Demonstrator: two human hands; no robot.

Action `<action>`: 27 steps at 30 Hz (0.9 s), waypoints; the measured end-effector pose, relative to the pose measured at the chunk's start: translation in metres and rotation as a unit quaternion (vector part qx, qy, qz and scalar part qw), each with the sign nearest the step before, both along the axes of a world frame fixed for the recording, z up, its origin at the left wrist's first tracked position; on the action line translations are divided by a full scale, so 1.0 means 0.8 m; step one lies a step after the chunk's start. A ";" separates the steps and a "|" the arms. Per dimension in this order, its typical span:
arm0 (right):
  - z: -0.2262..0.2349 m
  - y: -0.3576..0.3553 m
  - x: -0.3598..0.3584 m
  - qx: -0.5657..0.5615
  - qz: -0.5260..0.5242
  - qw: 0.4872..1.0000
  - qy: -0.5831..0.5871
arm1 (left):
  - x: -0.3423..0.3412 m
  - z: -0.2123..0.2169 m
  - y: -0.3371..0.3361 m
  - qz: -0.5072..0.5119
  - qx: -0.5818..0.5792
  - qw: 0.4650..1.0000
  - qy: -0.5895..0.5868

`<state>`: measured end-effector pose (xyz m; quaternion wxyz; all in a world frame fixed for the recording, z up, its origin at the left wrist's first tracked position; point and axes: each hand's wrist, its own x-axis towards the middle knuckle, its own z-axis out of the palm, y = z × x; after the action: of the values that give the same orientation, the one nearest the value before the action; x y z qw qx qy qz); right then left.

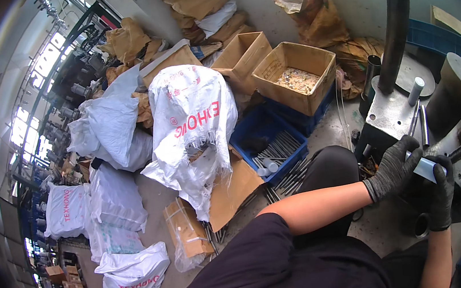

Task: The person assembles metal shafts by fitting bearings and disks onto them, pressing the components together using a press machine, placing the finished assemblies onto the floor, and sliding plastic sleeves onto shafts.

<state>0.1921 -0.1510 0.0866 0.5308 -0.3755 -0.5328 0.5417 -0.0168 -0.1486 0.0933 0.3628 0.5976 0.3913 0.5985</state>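
My left hand [394, 172], in a dark grey work glove, is at the right beside a metal machine block [390, 110]. Its fingers are closed at one end of a pale, shiny, smooth-sided piece [426, 168], whose exact kind I cannot make out. Around the other end of that piece curl the gloved fingers of my right hand [442, 198]. Just beyond my hands, thin metal rods [424, 125] stand up by the block. A short, light-topped metal pin [416, 90] rises from the block's top plate.
A thick dark post [394, 20] rises from the block, with a large metal cylinder [458, 86] to its right. A blue bin [279, 167] holds metal rods. Beyond it stands a cardboard box [296, 69] of small pieces. White woven sacks [188, 100] stand at the left.
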 end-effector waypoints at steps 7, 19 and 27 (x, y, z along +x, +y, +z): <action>0.019 -0.016 -0.015 0.044 0.009 0.994 -0.103 | -0.008 -0.009 0.011 0.005 -0.053 0.998 -0.026; 0.014 -0.029 0.000 0.011 -0.001 0.997 -0.078 | -0.001 -0.032 0.012 -0.080 -0.111 0.990 0.044; 0.015 -0.034 -0.004 -0.031 -0.013 0.996 -0.077 | -0.002 -0.067 0.021 -0.248 0.010 0.967 0.063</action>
<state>0.1890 -0.1783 0.0989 0.4836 -0.4394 -0.5499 0.5202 -0.0185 -0.1319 0.0398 0.4686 0.7160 0.2464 0.4550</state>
